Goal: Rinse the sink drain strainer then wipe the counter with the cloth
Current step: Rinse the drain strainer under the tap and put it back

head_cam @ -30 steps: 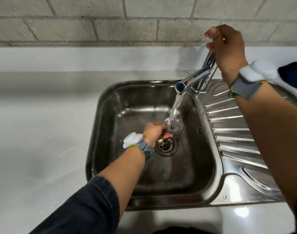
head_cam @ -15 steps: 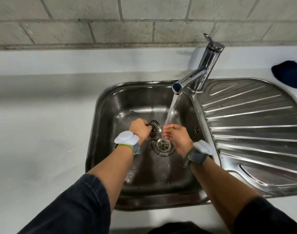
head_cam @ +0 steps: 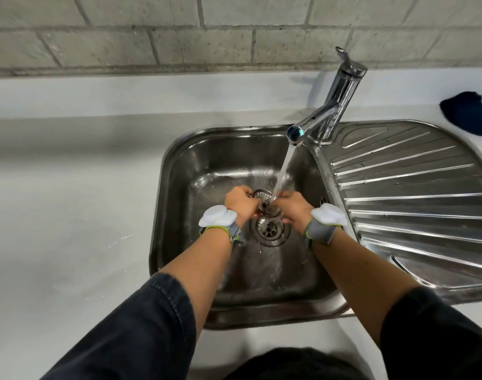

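The round metal drain strainer [head_cam: 264, 197] is held tilted above the open drain [head_cam: 270, 229] of the steel sink [head_cam: 207, 160]. My left hand [head_cam: 241, 202] grips its left edge and my right hand [head_cam: 293, 208] grips its right side. Water runs from the chrome tap [head_cam: 330, 105] onto the strainer and my right fingers. Both hands hide much of the strainer. A dark blue cloth [head_cam: 467, 112] lies on the white counter [head_cam: 69, 201] at the far right, behind the drainboard.
A ribbed steel drainboard [head_cam: 412, 193] slopes to the right of the basin. A grey brick wall [head_cam: 179, 31] rises behind a low white upstand. A few water drops lie on the counter left of the sink.
My right hand left the tap lever, came down into the basin and closed on the strainer. My left hand kept hold of the strainer. Water kept running.
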